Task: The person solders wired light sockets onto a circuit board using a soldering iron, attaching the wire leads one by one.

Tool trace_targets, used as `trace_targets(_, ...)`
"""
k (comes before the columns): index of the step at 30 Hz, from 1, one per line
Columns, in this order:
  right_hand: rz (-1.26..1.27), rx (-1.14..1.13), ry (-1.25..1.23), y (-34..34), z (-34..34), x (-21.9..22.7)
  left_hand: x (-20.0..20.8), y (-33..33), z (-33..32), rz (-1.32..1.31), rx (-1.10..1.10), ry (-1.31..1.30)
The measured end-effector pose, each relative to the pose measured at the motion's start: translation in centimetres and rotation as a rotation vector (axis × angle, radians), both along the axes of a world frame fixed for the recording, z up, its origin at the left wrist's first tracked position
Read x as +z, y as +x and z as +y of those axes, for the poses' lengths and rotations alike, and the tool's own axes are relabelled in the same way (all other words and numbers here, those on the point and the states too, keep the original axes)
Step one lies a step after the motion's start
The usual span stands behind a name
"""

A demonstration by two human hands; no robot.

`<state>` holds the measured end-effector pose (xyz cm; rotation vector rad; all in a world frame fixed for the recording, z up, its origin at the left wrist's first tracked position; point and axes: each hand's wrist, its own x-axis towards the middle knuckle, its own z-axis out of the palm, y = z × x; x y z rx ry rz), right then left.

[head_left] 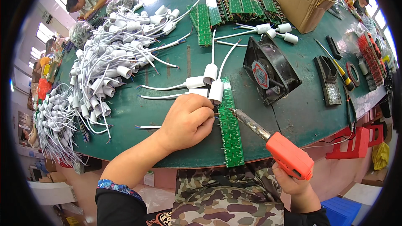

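Note:
A long green circuit board point(233, 144) lies lengthwise in front of me, reaching to the table's near edge. My left hand point(186, 121) is closed at the board's left edge, its thumb and fingers pinched together. Thin wire-like ends show by its fingertips, but what it grips is mostly hidden. Under this hand runs a white cable point(148, 127). My right hand point(293, 182) is wrapped around the red handle of a soldering iron point(289, 155). The iron's tip points at the board, close to the left fingertips. White sockets with cables point(216, 91) lie at the board's far end.
A big heap of white cabled sockets point(121, 54) covers the left side. Beyond the board stands a black fan point(272, 69). Stacked circuit boards point(240, 2) and a cardboard box point(303, 2) are farther back. A black stand point(327, 79) and a screwdriver point(344, 75) lie right.

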<state>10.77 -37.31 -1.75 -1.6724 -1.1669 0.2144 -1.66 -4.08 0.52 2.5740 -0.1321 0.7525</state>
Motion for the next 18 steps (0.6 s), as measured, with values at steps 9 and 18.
trace_targets(9, -0.11, 0.045, 0.029, 0.2, 1.4, 0.8, -0.4, 0.3, -1.1, -0.059, 0.089, 0.169)
trace_targets(18, -0.08, 0.099, 0.003, 0.3, 1.5, 0.3, -0.6, 0.1, -0.9, -0.064, 0.073, 0.161)
